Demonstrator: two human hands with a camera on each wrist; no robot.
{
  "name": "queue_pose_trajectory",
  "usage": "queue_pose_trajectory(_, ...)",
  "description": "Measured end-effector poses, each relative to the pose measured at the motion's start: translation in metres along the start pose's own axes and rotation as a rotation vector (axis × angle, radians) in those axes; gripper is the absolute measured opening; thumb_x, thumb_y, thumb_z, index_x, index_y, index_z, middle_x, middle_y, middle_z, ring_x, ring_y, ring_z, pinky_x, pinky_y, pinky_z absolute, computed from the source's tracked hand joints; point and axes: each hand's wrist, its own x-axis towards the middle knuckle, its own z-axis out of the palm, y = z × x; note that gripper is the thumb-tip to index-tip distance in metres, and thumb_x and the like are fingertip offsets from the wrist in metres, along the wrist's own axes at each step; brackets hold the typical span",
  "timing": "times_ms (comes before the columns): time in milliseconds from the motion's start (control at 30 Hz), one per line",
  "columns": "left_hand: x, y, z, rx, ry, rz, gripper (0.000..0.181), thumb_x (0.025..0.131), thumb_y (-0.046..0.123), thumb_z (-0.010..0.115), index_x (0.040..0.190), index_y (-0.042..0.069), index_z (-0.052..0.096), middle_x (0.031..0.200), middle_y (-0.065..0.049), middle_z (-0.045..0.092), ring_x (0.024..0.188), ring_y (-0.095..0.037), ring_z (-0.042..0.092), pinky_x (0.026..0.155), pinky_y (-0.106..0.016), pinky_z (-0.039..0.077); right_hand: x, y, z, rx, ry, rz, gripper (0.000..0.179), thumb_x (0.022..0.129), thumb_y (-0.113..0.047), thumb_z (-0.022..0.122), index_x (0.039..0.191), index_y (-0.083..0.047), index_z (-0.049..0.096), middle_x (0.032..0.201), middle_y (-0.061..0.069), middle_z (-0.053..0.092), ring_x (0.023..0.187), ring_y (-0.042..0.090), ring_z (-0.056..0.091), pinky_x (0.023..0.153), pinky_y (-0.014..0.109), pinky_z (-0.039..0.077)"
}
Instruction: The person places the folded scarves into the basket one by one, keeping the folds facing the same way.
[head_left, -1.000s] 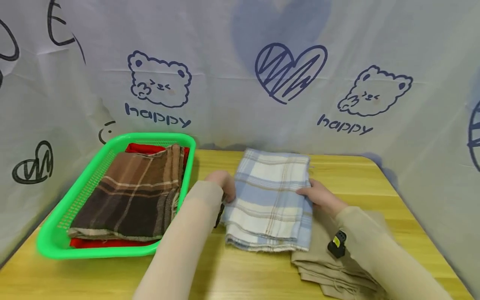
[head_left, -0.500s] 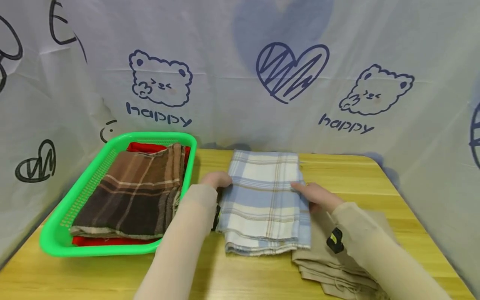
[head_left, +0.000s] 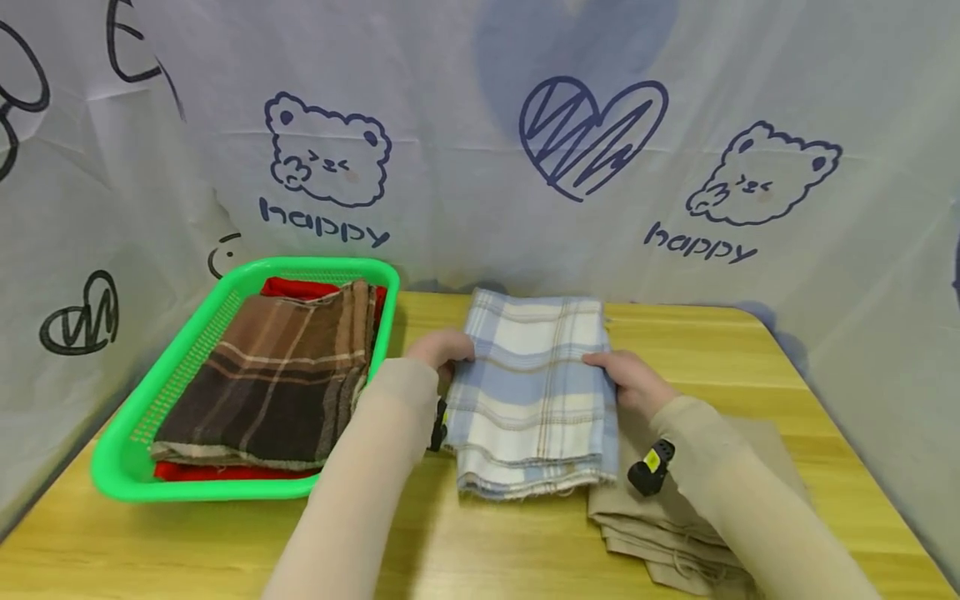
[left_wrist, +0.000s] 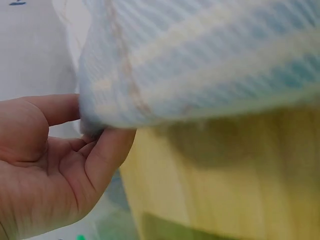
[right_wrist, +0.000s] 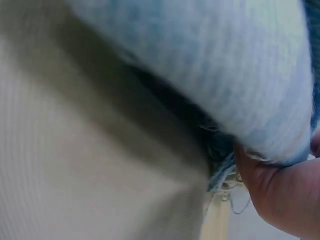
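Note:
A folded blue and white plaid scarf (head_left: 528,375) lies between my two hands at the middle of the table. My left hand (head_left: 444,350) pinches its left edge, thumb on top and fingers beneath, as the left wrist view shows with the scarf (left_wrist: 190,60) lifted off the wood. On the opposite edge my right hand (head_left: 633,379) grips the cloth, thumb over it and fingers under. In the right wrist view the scarf (right_wrist: 215,65) bulges above a beige folded cloth (right_wrist: 90,150), with the right hand (right_wrist: 285,190) at its edge.
To the left stands a green plastic basket (head_left: 210,492) holding a folded brown plaid cloth (head_left: 277,375) over a red cloth (head_left: 296,288). The beige folded cloth (head_left: 675,517) lies partly under my right forearm. A printed curtain (head_left: 450,167) hangs behind the wooden table (head_left: 480,558).
Both hands first shifted the plaid scarf left, mostly its upper layers. Since then, its layers have come closer into line at the right side, and the right hand keeps its hold.

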Motion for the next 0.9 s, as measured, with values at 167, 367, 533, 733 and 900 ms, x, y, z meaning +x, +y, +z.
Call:
queue_pose_trajectory(167,0.072,-0.015,-0.008,0.008,-0.02,0.017,0.02,0.083,0.014,0.049,0.095,0.001,0.058,0.093,-0.012,0.063,0.074,-0.025,0.067,0.06,-0.041,0.056,-0.005,-0.009,-0.005,-0.018,-0.027,-0.005,0.052,0.096,-0.019,0.045,0.134,0.012,0.029,0.081,-0.003,0.056,0.072,0.006,0.058,0.07,0.023,0.051)
queue_pose_trajectory(367,0.108,-0.017,-0.025,-0.002,-0.055,0.035,0.026,0.087,0.016,0.051,0.105,0.0,0.057,0.102,-0.012,0.063,0.081,-0.027,0.068,0.065,-0.043,0.056,-0.008,-0.023,-0.011,-0.019,-0.077,-0.027,0.046,0.098,-0.021,0.043,0.132,0.008,0.031,0.079,-0.007,0.058,0.073,0.004,0.059,0.071,0.02,0.05)
queue_pose_trajectory(533,-0.044,0.054,-0.035,0.028,0.017,0.064,0.027,0.087,0.005,0.046,0.109,-0.009,0.053,0.107,-0.019,0.062,0.087,-0.03,0.067,0.073,-0.041,0.056,-0.01,-0.039,-0.012,-0.031,-0.098,-0.056,0.047,0.098,-0.02,0.042,0.135,0.007,0.028,0.082,-0.008,0.057,0.076,0.003,0.059,0.073,0.019,0.05)
queue_pose_trajectory(733,-0.162,0.107,-0.043,0.022,0.041,0.094,0.033,0.09,-0.001,0.043,0.121,-0.013,0.046,0.12,-0.025,0.055,0.1,-0.032,0.063,0.087,-0.039,0.053,-0.014,-0.056,-0.015,-0.028,-0.13,-0.067,0.04,0.098,-0.018,0.04,0.131,0.001,0.028,0.086,-0.008,0.055,0.079,0.004,0.058,0.076,0.02,0.049)
queue_pose_trajectory(900,-0.174,0.113,-0.053,-0.017,0.035,0.124,0.037,0.091,-0.002,0.042,0.125,-0.015,0.04,0.124,-0.027,0.051,0.104,-0.034,0.061,0.09,-0.041,0.052,-0.017,-0.067,-0.015,-0.049,-0.152,-0.096,0.043,0.099,-0.018,0.038,0.134,0.002,0.023,0.092,-0.007,0.053,0.082,0.004,0.057,0.078,0.021,0.048)
